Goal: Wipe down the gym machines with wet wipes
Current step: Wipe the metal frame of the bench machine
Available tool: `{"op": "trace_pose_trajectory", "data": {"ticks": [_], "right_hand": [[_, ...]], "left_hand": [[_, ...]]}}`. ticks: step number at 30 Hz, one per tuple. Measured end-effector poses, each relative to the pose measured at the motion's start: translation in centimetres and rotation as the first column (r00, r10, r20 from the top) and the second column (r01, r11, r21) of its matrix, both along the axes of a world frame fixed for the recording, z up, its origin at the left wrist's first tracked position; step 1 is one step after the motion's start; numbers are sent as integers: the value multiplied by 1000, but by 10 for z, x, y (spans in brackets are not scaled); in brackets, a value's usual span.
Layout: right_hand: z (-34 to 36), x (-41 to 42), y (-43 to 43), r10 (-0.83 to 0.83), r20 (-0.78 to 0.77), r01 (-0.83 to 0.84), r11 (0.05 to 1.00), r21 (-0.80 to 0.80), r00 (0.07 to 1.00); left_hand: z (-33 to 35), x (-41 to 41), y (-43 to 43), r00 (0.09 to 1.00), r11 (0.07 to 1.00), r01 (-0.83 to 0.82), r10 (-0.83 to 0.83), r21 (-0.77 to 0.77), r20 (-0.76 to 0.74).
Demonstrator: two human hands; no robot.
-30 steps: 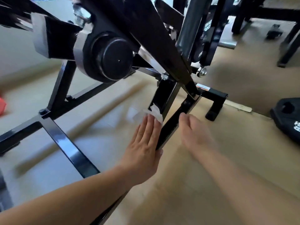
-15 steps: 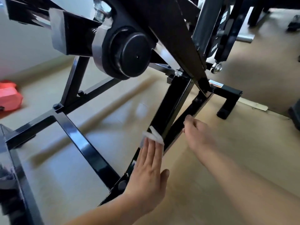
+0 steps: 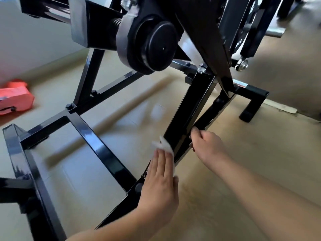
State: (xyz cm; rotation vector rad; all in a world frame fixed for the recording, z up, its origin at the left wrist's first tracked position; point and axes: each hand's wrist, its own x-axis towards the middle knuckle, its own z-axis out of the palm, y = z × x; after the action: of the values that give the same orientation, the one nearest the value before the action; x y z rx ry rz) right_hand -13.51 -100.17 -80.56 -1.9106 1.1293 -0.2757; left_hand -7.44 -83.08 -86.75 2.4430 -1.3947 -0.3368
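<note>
Left hand [image 3: 159, 185] lies flat, fingers straight and together, pressing the white wipe [image 3: 164, 145] onto the slanted black bar [image 3: 191, 105] of the machine, near the bar's lower end. Right hand [image 3: 207, 146] is just beside it, fingers curled round the lower rail [image 3: 206, 117], likely steadying. To do it well: firm, even pressure, long strokes along the whole bar, cover the side faces and the bolted joint, refold the wipe when soiled. Containers: only an orange item [image 3: 15, 96] far left on the floor, blurred; cannot tell what it holds.
</note>
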Motion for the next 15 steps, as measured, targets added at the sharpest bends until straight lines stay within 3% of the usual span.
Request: {"op": "trace_pose_trajectory", "data": {"ticks": [2,8,13,15], "right_hand": [[1,0,6,43,-5,-43,999,10,999],[0,7,11,50,10,-50,998,-26,999],[-1,3,19,163,-14,-163,986,-24,987],[0,8,20,217,-24,-218,975,-34,976]], "left_hand": [[-8,-4,10,1000,996,-3,5,88,-23],[17,35,-46,995,984,-71,59,-164,-76],[-8,15,4,992,975,-125,118,-183,-48],[-8,14,11,978,965,-180,156,-191,-136]]}}
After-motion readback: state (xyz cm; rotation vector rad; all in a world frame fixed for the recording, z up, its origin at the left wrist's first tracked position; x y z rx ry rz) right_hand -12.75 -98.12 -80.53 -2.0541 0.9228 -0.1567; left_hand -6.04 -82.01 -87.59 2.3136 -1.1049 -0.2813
